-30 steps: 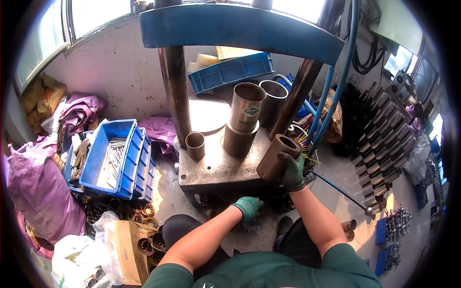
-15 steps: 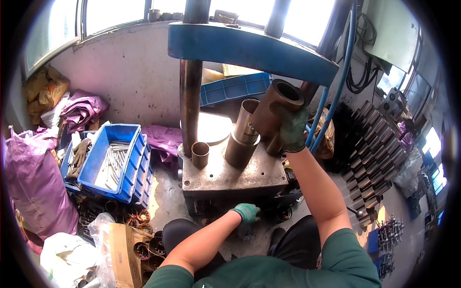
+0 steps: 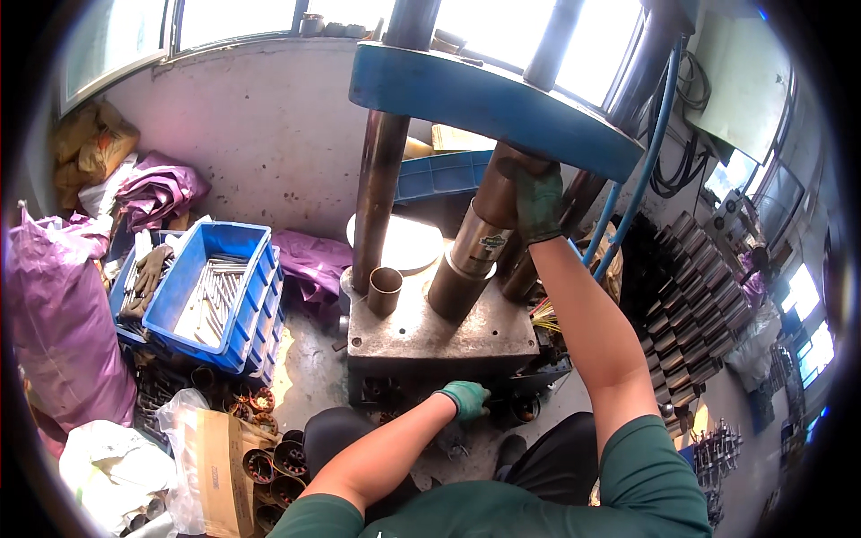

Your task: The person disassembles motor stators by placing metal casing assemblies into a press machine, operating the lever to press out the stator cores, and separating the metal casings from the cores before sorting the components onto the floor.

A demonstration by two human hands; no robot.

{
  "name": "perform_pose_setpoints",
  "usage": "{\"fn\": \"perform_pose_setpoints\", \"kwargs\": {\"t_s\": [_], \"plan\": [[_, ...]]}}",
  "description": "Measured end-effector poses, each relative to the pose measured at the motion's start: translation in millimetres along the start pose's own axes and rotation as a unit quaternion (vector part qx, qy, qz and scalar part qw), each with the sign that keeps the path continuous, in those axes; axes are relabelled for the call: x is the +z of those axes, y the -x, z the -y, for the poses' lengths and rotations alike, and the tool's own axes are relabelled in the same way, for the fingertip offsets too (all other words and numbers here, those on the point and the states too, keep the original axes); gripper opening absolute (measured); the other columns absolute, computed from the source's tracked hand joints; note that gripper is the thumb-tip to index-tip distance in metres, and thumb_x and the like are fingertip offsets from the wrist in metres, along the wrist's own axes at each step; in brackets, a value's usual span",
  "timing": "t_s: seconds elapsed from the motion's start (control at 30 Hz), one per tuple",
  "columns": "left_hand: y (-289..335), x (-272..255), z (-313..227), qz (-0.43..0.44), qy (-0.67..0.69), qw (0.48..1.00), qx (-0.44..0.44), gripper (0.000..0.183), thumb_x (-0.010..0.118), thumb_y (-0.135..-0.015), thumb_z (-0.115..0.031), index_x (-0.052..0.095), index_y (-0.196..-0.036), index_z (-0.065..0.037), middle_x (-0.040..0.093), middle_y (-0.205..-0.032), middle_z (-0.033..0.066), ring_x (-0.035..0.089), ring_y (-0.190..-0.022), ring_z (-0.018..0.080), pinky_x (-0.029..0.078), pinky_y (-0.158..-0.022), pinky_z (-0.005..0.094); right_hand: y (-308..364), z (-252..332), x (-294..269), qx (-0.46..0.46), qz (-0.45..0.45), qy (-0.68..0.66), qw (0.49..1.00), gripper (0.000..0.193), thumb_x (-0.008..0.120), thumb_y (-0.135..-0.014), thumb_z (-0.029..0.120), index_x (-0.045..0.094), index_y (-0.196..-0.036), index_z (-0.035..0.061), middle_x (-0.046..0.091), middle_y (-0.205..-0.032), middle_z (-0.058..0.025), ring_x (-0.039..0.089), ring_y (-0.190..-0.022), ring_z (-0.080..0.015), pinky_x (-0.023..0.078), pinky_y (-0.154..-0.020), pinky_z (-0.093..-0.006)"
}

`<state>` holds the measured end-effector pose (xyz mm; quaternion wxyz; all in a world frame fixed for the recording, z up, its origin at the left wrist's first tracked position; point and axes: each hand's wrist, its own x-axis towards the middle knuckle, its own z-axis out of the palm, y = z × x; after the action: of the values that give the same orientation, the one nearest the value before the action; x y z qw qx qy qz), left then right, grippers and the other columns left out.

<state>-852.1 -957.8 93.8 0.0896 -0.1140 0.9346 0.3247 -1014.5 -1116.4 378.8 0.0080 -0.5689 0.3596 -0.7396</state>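
Observation:
My right hand [image 3: 541, 204], in a green glove, is wrapped round a thick dark metal sleeve [image 3: 496, 195] below the press's blue crossbeam [image 3: 489, 99]. The sleeve sits in line over the top of a shiny metal cylinder [image 3: 478, 247], which bears a small label. That cylinder stands in a wider dark metal base [image 3: 459, 291] on the press table [image 3: 421, 339]. A short open tube [image 3: 385, 291] is upright on the table's left side. Below the table's front edge, my left hand [image 3: 467, 400], also gloved, is closed; what its fingers hold is hidden.
Left of the press are stacked blue crates [image 3: 256, 296] with metal rods and purple sacks [image 3: 67, 314]. A cardboard box [image 3: 222, 471] lies beside copper-wound rings [image 3: 260, 464]. Steel posts [image 3: 377, 197] flank the work. Blue hoses [image 3: 652, 148] and many stacked metal tubes [image 3: 700, 305] are at right.
My right hand has brought the sleeve from beside the shiny cylinder to over its top, turning it more upright. The left hand has stayed put. The view has shifted slightly.

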Motion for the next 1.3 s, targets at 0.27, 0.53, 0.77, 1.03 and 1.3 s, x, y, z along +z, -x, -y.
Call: {"fn": "perform_pose_setpoints", "kwargs": {"t_s": [0.27,0.53,0.77,1.03,1.3], "plan": [[16,2,1,-0.015,-0.014,1.0,-0.015,0.049,0.067,-0.097,-0.041,0.069,-0.129,-0.004,0.07,-0.125,0.0219,0.067,-0.117,0.0408,0.053,-0.101,0.0497,25,23,13,0.059,0.039,0.161,0.984,0.07,0.094,-0.073,0.037,0.066,-0.125,-0.0008,0.076,-0.114,-0.0161,0.075,-0.1,-0.0287,0.059,-0.091,-0.037],[37,-35,-29,-0.071,-0.053,0.996,0.024,0.042,0.067,-0.097,-0.037,0.069,-0.13,-0.01,0.068,-0.127,0.0175,0.066,-0.119,0.0364,0.051,-0.103,0.0475,68,74,-54,0.195,0.134,0.149,0.96,0.042,0.072,-0.097,0.012,0.061,-0.134,-0.0032,0.073,-0.122,-0.0134,0.068,-0.111,-0.0187,0.054,-0.096,-0.0329],[68,-83,14,-0.566,0.062,0.821,0.049,0.045,0.079,-0.086,-0.013,0.065,-0.127,-0.006,0.067,-0.119,0.0179,0.065,-0.114,0.0366,0.054,-0.1,0.0446,146,217,-169,0.189,0.336,0.406,0.829,0.019,0.074,-0.09,0.013,0.07,-0.103,0.0,0.071,-0.101,-0.0148,0.069,-0.093,-0.029,0.055,-0.083,-0.0384],[73,-113,92,-0.732,0.13,0.606,-0.282,0.082,0.094,-0.065,-0.017,0.057,-0.138,-0.005,0.063,-0.129,0.0226,0.063,-0.12,0.0385,0.052,-0.102,0.0469,168,315,-300,0.194,0.454,0.665,0.56,0.022,0.073,-0.085,0.024,0.073,-0.087,0.0026,0.07,-0.092,-0.0162,0.068,-0.091,-0.0385,0.055,-0.081,-0.0476],[80,-118,92,-0.711,0.116,0.633,-0.284,0.053,0.089,-0.066,-0.023,0.068,-0.111,-0.005,0.072,-0.105,0.0154,0.071,-0.099,0.0353,0.058,-0.092,0.0455,203,283,-329,0.132,0.221,0.572,0.779,0.014,0.079,-0.081,0.008,0.07,-0.091,0.0026,0.072,-0.095,-0.0157,0.07,-0.085,-0.0363,0.057,-0.076,-0.042]]}}
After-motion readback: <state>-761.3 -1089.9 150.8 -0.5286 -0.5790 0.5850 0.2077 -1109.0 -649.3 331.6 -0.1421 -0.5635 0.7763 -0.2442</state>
